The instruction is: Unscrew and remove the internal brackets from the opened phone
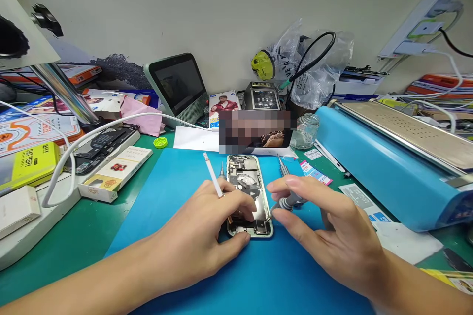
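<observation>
An opened smartphone [254,182] lies face up on a blue mat [177,177], its inner parts and battery area bare. My left hand [210,221] rests over the phone's lower left, with a white cigarette [213,174] between its fingers. The fingertips reach over the lower inside of the phone, and the thumb is at its bottom edge. Beside the phone's right edge, my right hand [336,226] has thumb and fingers around the grey handle of a screwdriver [286,202]. Another slim metal tool tip [222,170] shows upright beyond my left hand.
A propped phone with a lit screen [273,139] stands behind the mat. At right sits a blue machine with a metal plate [384,172]; a glass jar [306,131] is beside it. On the left are a cigarette box [116,172], a white cable [99,135] and a metal stand pole [64,91].
</observation>
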Available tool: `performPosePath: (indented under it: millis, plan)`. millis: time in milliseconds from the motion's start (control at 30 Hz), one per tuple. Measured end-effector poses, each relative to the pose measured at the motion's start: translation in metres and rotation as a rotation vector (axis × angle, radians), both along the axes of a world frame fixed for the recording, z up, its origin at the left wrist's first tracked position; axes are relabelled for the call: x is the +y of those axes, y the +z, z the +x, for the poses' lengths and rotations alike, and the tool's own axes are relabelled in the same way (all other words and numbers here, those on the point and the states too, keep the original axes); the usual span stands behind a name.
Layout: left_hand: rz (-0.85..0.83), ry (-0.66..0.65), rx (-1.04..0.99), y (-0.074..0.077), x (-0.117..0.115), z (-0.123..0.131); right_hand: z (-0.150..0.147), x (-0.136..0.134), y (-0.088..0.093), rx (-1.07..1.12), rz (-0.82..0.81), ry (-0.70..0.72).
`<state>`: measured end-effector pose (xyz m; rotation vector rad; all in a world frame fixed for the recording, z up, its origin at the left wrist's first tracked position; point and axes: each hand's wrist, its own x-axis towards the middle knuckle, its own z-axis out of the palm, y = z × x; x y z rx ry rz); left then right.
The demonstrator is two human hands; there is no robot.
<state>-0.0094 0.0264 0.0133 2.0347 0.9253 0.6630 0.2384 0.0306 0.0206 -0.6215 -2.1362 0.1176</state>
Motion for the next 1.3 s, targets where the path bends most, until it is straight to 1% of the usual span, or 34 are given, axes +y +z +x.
performPosePath:
  millis: [100,333,500,667,800,1000,1167,1300]
  plan:
    - [0.008,0.003,-0.008,0.0001,0.0001,-0.0005,-0.0001,-0.0005,-0.0012,-0.006,0.017,-0.049]
    - [-0.005,-0.004,-0.004,0.0004,-0.0001,0.0005,0.0002,-0.0011,-0.0011,0.011,-0.001,-0.063]
    - [-0.01,0.006,-0.01,0.0019,-0.0003,0.0012,0.0003,-0.0024,-0.0007,0.013,-0.021,-0.034]
    - [-0.006,0.013,-0.024,0.0044,0.0003,0.0006,0.0006,-0.0026,-0.0015,0.024,-0.035,-0.061]
    - [0.01,0.004,-0.027,0.0043,-0.0014,0.0001,0.0006,-0.0017,-0.0008,0.023,-0.051,-0.03]
    - [0.017,-0.015,-0.018,0.0054,-0.0015,0.0,0.001,-0.0041,-0.001,0.033,-0.026,-0.092]
    - [0.027,-0.018,-0.001,0.0065,-0.0001,0.0,0.0011,-0.0021,0.0001,0.051,-0.069,-0.054]
    - [0.043,-0.02,-0.012,0.0043,-0.002,-0.0009,-0.0005,-0.002,0.0,0.069,-0.059,-0.069]
